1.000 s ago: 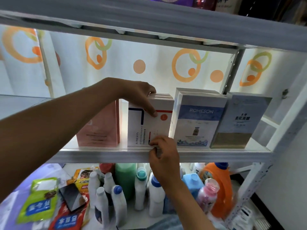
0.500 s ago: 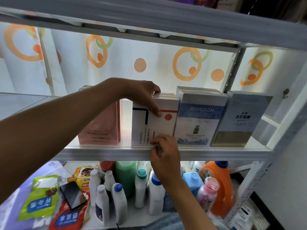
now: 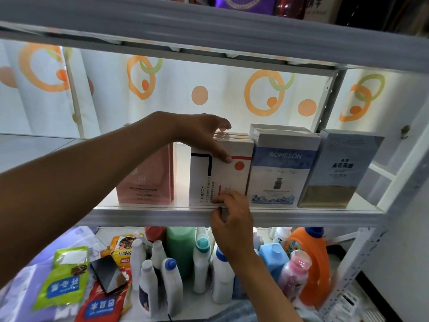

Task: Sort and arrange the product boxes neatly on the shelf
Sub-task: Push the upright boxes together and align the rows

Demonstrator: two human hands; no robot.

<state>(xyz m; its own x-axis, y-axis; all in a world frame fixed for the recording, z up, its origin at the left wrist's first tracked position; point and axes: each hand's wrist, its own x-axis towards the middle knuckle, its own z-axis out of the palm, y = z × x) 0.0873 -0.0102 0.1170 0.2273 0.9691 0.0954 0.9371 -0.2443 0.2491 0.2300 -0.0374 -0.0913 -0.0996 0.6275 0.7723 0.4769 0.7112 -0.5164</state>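
So the left hand's [image 3: 204,133] fingers [image 3: 224,156] are draped over the top front edge of the white box [image 3: 220,175], thumb side tucked behind the top, which looks like a steadying grip so the stack of boxes behind it doesn't tip. Right hand [image 3: 232,217] is down low: fingertips [image 3: 217,201] pinched at the box's bottom front edge, right where it meets the shelf [image 3: 301,216] lip, I'd guess to nudge the base flush with the front.

The white box stands upright mid-shelf, pressed against the blue ROMESON box [image 3: 282,168] on its right, and that one sits beside the pale blue box [image 3: 343,168]. There's a gap between the white box and the pink box [image 3: 148,182] on the left, so the row isn't evened out yet.

Lower shelf is crowded with bottles [image 3: 202,263], snack pouches and a phone [image 3: 108,274], not part of this.
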